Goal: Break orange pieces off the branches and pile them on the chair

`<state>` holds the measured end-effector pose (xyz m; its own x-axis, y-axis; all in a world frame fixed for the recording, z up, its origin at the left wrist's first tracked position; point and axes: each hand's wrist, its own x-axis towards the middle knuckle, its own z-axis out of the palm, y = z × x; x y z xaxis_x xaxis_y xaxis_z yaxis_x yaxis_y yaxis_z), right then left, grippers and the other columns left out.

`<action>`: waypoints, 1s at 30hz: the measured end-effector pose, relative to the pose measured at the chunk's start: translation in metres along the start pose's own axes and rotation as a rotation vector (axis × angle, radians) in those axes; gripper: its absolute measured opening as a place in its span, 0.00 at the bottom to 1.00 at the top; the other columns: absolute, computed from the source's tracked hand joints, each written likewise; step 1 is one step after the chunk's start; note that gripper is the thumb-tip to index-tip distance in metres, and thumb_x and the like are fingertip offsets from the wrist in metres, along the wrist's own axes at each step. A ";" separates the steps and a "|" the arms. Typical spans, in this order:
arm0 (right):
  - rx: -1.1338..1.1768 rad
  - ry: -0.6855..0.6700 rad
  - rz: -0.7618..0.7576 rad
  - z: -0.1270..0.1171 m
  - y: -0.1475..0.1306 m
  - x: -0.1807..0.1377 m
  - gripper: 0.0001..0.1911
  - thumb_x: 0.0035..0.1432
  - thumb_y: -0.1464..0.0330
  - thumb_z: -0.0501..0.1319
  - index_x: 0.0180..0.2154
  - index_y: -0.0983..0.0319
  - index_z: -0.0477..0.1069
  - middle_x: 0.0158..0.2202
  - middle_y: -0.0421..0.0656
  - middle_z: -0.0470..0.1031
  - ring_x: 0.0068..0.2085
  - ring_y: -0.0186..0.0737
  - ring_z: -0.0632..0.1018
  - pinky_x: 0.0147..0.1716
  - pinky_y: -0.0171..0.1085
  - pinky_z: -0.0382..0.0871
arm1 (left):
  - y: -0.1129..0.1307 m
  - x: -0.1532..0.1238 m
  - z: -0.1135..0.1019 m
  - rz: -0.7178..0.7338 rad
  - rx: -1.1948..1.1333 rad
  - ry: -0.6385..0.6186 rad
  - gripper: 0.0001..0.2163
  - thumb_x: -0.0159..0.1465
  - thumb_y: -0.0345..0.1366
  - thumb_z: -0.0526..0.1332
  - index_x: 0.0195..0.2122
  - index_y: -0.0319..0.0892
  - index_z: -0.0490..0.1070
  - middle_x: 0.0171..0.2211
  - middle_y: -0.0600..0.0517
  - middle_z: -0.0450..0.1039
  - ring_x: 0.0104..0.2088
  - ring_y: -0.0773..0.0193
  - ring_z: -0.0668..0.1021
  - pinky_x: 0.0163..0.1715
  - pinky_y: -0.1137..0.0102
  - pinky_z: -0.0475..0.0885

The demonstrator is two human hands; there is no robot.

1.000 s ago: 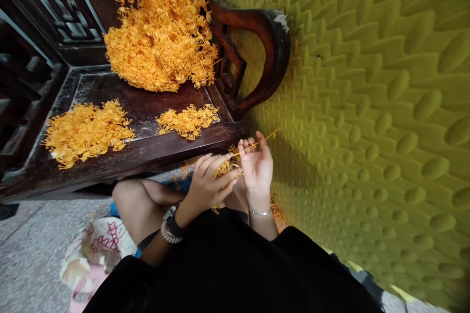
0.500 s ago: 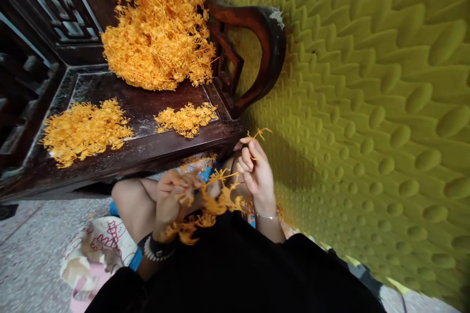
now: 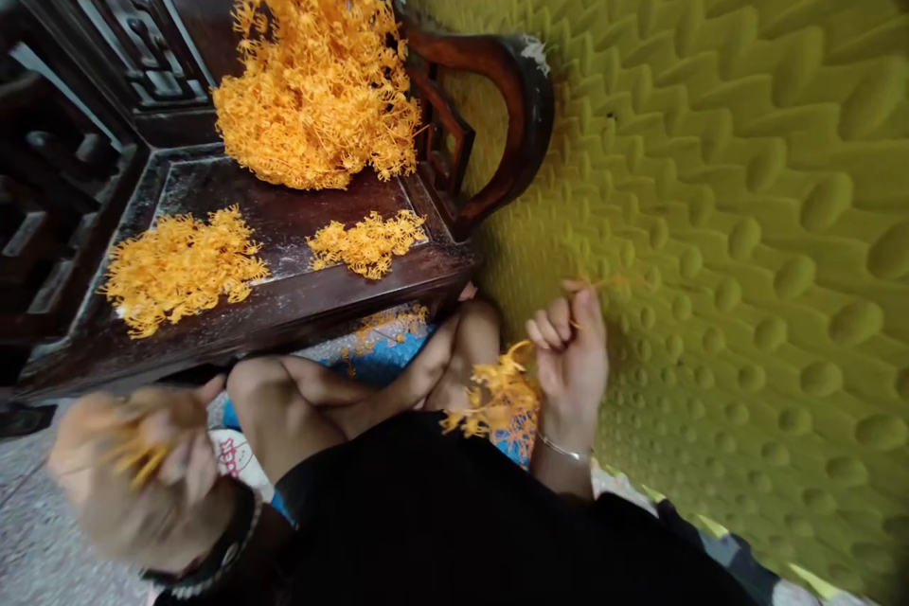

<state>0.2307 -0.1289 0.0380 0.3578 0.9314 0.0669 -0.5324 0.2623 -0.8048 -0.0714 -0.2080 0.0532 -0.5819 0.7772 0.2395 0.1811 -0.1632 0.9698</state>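
Note:
Smeared by motion, my left hand (image 3: 149, 473) is at the lower left with its fingers curled round some orange branching pieces (image 3: 138, 454). My right hand (image 3: 572, 350) is raised near the green wall, thumb and fingers pinching a thin orange strand (image 3: 607, 283) that sticks out to the right. A cluster of orange branching pieces (image 3: 501, 393) hangs just left of that hand's palm and wrist; how it is held is hidden. On the dark wooden seat (image 3: 291, 241) lie a low orange pile (image 3: 185, 270) and a smaller orange pile (image 3: 367, 242).
A tall orange heap (image 3: 319, 85) stands at the back of the seat, beside the curved armrest (image 3: 529, 123). The embossed green wall (image 3: 710, 208) borders the right side. My crossed legs (image 3: 270, 388) are below the seat, with blue sheeting (image 3: 376, 362) and loose orange bits there.
My left hand has swung away to the lower left with orange pieces. My right hand has moved right, away from it, with its strand and the hanging cluster. The view has shifted slightly.

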 end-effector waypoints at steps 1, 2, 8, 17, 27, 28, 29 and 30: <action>0.008 -0.025 0.021 0.004 0.005 -0.001 0.07 0.61 0.63 0.62 0.33 0.60 0.71 0.16 0.29 0.49 0.16 0.25 0.48 0.15 0.25 0.50 | -0.001 0.004 0.009 0.064 -0.036 0.106 0.06 0.57 0.44 0.59 0.31 0.68 0.75 0.30 0.65 0.79 0.30 0.59 0.79 0.46 0.49 0.73; 0.023 -0.041 0.035 0.009 0.010 -0.002 0.07 0.61 0.63 0.62 0.33 0.60 0.71 0.16 0.29 0.49 0.16 0.25 0.48 0.15 0.26 0.50 | -0.004 0.011 0.021 0.120 -0.069 0.176 0.05 0.55 0.41 0.64 0.31 0.62 0.76 0.31 0.63 0.79 0.31 0.60 0.79 0.46 0.52 0.74; 0.122 -0.016 0.077 0.029 0.034 0.007 0.08 0.64 0.63 0.59 0.33 0.59 0.69 0.17 0.29 0.50 0.16 0.25 0.50 0.16 0.26 0.51 | -0.041 0.072 0.117 0.420 0.170 -0.108 0.06 0.60 0.39 0.64 0.34 0.44 0.78 0.35 0.51 0.81 0.38 0.60 0.80 0.46 0.60 0.73; 0.191 -0.053 0.192 0.026 0.039 0.025 0.09 0.64 0.64 0.58 0.31 0.59 0.68 0.17 0.29 0.47 0.16 0.27 0.50 0.15 0.25 0.53 | -0.067 0.104 0.185 0.528 0.642 -0.364 0.07 0.65 0.36 0.59 0.36 0.46 0.78 0.39 0.47 0.80 0.47 0.49 0.76 0.62 0.36 0.41; 0.458 -0.119 0.405 0.017 0.036 0.040 0.15 0.68 0.73 0.49 0.31 0.63 0.70 0.16 0.30 0.51 0.15 0.25 0.51 0.15 0.22 0.53 | -0.044 0.022 0.131 0.535 0.252 -0.886 0.20 0.69 0.44 0.52 0.61 0.50 0.62 0.63 0.48 0.64 0.64 0.55 0.63 0.64 0.50 0.56; 0.458 -0.136 0.412 0.017 0.038 0.040 0.14 0.67 0.73 0.50 0.31 0.62 0.70 0.16 0.30 0.51 0.15 0.25 0.51 0.14 0.22 0.52 | -0.046 0.006 0.127 0.497 0.181 -0.988 0.24 0.68 0.46 0.54 0.64 0.50 0.57 0.64 0.46 0.62 0.65 0.54 0.63 0.63 0.51 0.59; 0.449 -0.151 0.411 0.017 0.040 0.040 0.13 0.67 0.73 0.51 0.31 0.62 0.70 0.16 0.30 0.52 0.15 0.25 0.51 0.14 0.22 0.52 | -0.048 -0.008 0.125 0.468 0.139 -1.025 0.29 0.65 0.49 0.57 0.66 0.50 0.54 0.65 0.44 0.60 0.65 0.52 0.62 0.62 0.50 0.59; 0.434 -0.164 0.402 0.017 0.043 0.040 0.11 0.66 0.73 0.53 0.32 0.62 0.70 0.16 0.29 0.51 0.15 0.25 0.51 0.14 0.22 0.51 | -0.050 -0.020 0.125 0.445 0.102 -1.036 0.33 0.62 0.52 0.61 0.66 0.50 0.54 0.65 0.42 0.60 0.65 0.49 0.62 0.62 0.49 0.60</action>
<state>0.2091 -0.0760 0.0163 -0.0400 0.9964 -0.0747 -0.8773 -0.0708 -0.4747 0.0301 -0.1400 -0.0063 0.4793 0.7991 0.3629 0.2992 -0.5374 0.7884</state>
